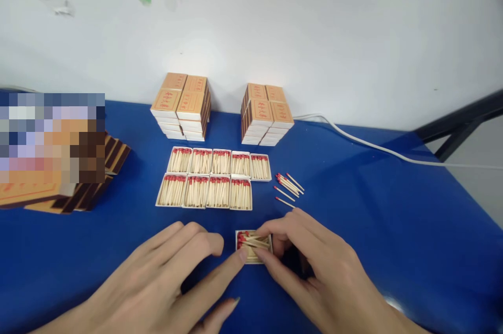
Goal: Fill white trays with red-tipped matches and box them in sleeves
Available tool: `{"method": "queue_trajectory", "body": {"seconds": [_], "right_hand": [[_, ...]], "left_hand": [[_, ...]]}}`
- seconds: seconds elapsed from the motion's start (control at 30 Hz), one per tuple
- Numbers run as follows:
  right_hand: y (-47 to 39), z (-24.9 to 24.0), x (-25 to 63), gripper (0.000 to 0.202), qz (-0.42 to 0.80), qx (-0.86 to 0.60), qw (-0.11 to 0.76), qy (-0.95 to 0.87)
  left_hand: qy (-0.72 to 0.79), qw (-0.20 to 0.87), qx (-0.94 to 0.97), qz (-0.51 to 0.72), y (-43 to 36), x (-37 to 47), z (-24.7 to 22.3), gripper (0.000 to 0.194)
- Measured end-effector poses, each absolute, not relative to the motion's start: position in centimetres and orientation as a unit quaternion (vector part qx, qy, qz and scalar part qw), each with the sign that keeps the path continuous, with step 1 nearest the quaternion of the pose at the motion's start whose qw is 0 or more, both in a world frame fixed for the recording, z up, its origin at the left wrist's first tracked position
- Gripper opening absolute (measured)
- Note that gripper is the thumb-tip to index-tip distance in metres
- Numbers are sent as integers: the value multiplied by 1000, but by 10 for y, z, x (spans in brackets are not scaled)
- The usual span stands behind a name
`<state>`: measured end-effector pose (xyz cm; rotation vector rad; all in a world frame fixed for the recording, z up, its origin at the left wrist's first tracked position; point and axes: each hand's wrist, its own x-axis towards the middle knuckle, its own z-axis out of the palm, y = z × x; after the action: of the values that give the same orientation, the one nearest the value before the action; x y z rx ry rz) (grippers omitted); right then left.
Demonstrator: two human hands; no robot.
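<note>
An open matchbox tray point(251, 259) lies on the blue table at the lower middle, with red-tipped matches point(254, 241) inside, some lying askew. My left hand point(173, 276) is to its left, fingers apart, an index fingertip touching the matches at the tray's lower left. From the right, my right hand point(318, 266) reaches over the tray, thumb and index finger pinching at the matches. Whether a match is between those fingertips is hard to make out. Beyond the hands, two rows of filled trays point(208, 177) stand side by side, with several loose matches point(288, 185) to their right.
Two stacks of closed matchboxes, one left point(181, 106) and one right point(267, 113), stand near the white wall point(314, 35). More matchboxes point(35, 192) sit at the left, partly pixelated. A white cable point(365, 143) crosses the back right of the blue table point(373, 208).
</note>
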<state>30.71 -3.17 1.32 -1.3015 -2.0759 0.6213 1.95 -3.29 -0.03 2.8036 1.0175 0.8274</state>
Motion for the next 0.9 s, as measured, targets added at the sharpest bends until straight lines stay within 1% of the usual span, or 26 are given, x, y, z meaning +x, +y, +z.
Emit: {"method": "queue_trajectory", "body": {"seconds": [0.13, 0.23, 0.27, 0.3, 0.37, 0.4, 0.47, 0.63, 0.8, 0.9], "right_hand": [[-32, 12, 307, 17, 245, -501, 290, -777], [-33, 12, 308, 32, 254, -516, 286, -766], [-33, 12, 308, 33, 258, -517, 275, -769], [-33, 13, 309, 28, 262, -512, 261, -776], [-33, 14, 309, 9, 269, -488, 237, -796], [-33, 15, 309, 5, 273, -473, 235, -804], [-33, 15, 308, 6, 281, -455, 243, -809], [-34, 13, 309, 6, 293, -452, 253, -803], [-33, 14, 309, 2, 323, -456, 245, -792], [-32, 15, 307, 7, 340, -464, 243, -781]], "left_hand": [[343, -25, 898, 276, -29, 20, 1, 38], [347, -16, 896, 277, -23, 24, 6, 32], [346, -12, 896, 278, -21, 25, 8, 32], [343, -7, 899, 273, -20, 25, 10, 34], [336, 12, 908, 248, -18, 26, 13, 36], [336, 22, 911, 239, -19, 26, 14, 37], [334, 48, 914, 225, -20, 25, 13, 35], [339, 84, 907, 236, -23, 26, 11, 23], [328, 102, 901, 265, -17, 30, 13, 18], [318, 120, 909, 241, -18, 29, 14, 19]]}}
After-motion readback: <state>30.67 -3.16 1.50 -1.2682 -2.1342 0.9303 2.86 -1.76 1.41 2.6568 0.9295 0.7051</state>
